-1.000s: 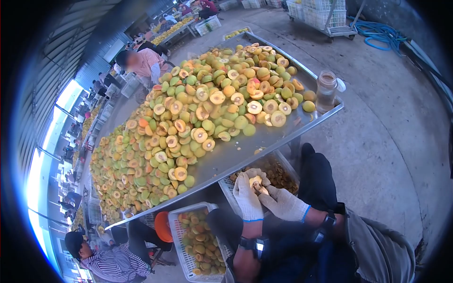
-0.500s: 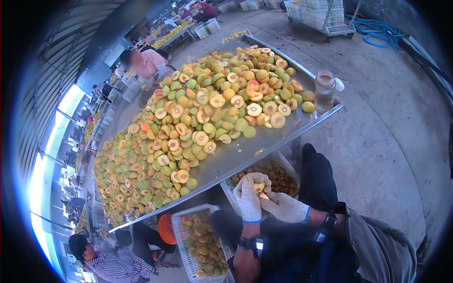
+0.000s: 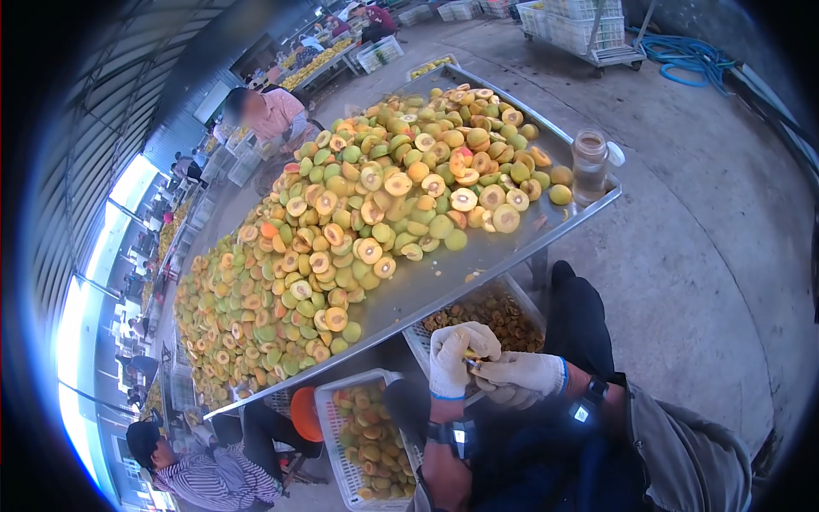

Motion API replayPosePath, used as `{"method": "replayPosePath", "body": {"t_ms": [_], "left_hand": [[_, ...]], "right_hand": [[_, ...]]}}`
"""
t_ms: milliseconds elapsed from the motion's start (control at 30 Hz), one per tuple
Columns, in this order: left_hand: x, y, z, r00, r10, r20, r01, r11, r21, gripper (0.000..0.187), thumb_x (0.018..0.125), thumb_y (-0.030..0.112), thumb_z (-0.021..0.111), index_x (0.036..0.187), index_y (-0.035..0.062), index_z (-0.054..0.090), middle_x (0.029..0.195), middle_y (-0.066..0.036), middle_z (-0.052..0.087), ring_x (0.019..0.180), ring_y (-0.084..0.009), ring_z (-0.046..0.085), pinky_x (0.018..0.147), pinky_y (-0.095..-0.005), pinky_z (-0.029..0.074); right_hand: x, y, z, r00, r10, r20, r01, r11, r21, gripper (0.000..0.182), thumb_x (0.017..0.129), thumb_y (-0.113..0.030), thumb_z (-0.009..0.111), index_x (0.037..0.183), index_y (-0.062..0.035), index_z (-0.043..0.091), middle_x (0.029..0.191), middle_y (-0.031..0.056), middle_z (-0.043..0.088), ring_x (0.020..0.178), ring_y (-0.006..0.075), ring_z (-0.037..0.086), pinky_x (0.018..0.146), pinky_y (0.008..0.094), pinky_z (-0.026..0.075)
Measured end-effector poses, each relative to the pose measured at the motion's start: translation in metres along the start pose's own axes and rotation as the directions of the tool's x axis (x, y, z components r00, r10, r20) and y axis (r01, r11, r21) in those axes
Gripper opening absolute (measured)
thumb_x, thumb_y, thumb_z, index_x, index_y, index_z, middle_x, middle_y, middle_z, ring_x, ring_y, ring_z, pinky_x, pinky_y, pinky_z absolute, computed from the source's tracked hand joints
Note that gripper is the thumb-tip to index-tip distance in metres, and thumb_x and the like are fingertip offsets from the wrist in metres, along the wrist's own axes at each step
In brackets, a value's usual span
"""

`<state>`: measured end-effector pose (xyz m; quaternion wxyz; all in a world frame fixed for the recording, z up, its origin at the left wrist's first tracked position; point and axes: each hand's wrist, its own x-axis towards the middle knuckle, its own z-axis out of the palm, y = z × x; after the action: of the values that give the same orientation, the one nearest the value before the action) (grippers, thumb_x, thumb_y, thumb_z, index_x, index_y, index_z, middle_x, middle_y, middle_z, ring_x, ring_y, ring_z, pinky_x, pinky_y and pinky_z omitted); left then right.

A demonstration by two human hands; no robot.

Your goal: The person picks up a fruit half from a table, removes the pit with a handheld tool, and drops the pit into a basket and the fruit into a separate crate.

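**Hands drawn in over the pit crate, fruit half nearly covered**

We now have both gloved hands pulled closer to our lap than they were a second ago. Then, the left hand [image 3: 450,360] held a peach half [image 3: 470,353] face up, its pale flesh plainly showing above the glove; now the fingers have curled over it and we see only a sliver of yellow between the two gloves. The left hand is clenched round that half. The right hand [image 3: 520,374] has come across from the right and presses against the fruit, fingers closed on something small at the point of contact. It may be a pitting tool, but we cannot tell what it is.

The fruit sits between our hands, above the near edge of the white crate of pits [image 3: 503,312], which lies under the steel counter [image 3: 478,256]. We judge from the tighter grip and the covered face that the working of the stone out of this half is under way rather than finished: no pit is visible leaving the fruit.

The rest looks unchanged. The big heap of halved peaches [image 3: 375,196] covers the counter, a jar [image 3: 589,164] stands at its right corner, and a second crate of peach halves [image 3: 368,439] rests beside our left knee. A person in a striped top [image 3: 200,474] works at lower left, another in pink [image 3: 273,111] at the far side.
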<state>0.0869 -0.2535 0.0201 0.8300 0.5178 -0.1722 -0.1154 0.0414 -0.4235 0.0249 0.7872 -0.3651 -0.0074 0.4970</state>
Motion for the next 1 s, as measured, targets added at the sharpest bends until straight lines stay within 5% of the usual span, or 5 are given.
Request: {"method": "replayPosePath", "body": {"t_ms": [467,633,700,867,1000], "left_hand": [[-0.003,-0.022,-0.001,0.927,-0.288,-0.238,0.07,0.759,-0.647,0.045,0.108,0.046,0.049,0.089,0.007,0.061,0.085,-0.017,0.065,0.079,-0.0304,0.064,0.072,-0.0432,0.054],[-0.006,-0.012,-0.026,0.837,0.067,-0.543,-0.105,0.994,-0.04,0.036,0.112,0.033,0.046,0.098,0.0028,0.059,0.09,-0.013,0.068,0.089,-0.0254,0.067,0.088,-0.0422,0.057],[-0.023,0.013,-0.041,0.787,0.476,-0.393,0.048,0.588,0.807,0.011,0.097,-0.01,0.051,0.1,-0.0006,0.057,0.092,-0.009,0.069,0.087,-0.0179,0.067,0.083,-0.031,0.057],[-0.101,0.047,-0.157,0.57,0.701,-0.429,0.444,0.177,0.878,0.012,0.096,0.004,0.057,0.105,-0.0024,0.063,0.099,-0.012,0.067,0.089,-0.0216,0.068,0.08,-0.035,0.058],[-0.158,0.058,-0.21,0.165,0.622,-0.766,0.676,0.494,0.547,0.03,0.1,0.02,0.06,0.112,-0.0061,0.068,0.108,-0.016,0.07,0.093,-0.0262,0.069,0.085,-0.0383,0.055]], "right_hand": [[0.014,0.022,-0.04,0.964,-0.035,0.264,-0.01,0.986,0.169,0.034,0.109,-0.042,0.053,0.097,-0.0105,0.059,0.064,-0.0065,0.042,0.044,0.0007,0.036,0.035,0.018,0.027],[0.015,0.007,-0.027,0.996,-0.05,-0.077,0.049,0.999,-0.023,0.045,0.106,-0.053,0.053,0.09,-0.011,0.058,0.061,-0.0071,0.041,0.044,0.0021,0.036,0.036,0.0194,0.027],[0.019,0.003,-0.027,0.972,-0.021,-0.234,-0.004,0.994,-0.106,0.052,0.103,-0.061,0.054,0.087,-0.0118,0.058,0.061,-0.0068,0.042,0.044,0.0028,0.037,0.037,0.0206,0.028],[0.037,0.027,-0.056,0.931,0.042,-0.364,-0.134,0.963,-0.233,0.07,0.095,-0.079,0.05,0.083,-0.0106,0.061,0.062,-0.004,0.05,0.049,0.0059,0.046,0.042,0.0237,0.036],[0.049,0.031,-0.059,0.889,0.011,-0.458,-0.163,0.942,-0.293,0.07,0.096,-0.076,0.051,0.093,-0.0068,0.064,0.064,-0.0046,0.05,0.052,0.0058,0.049,0.045,0.0242,0.039]]}}
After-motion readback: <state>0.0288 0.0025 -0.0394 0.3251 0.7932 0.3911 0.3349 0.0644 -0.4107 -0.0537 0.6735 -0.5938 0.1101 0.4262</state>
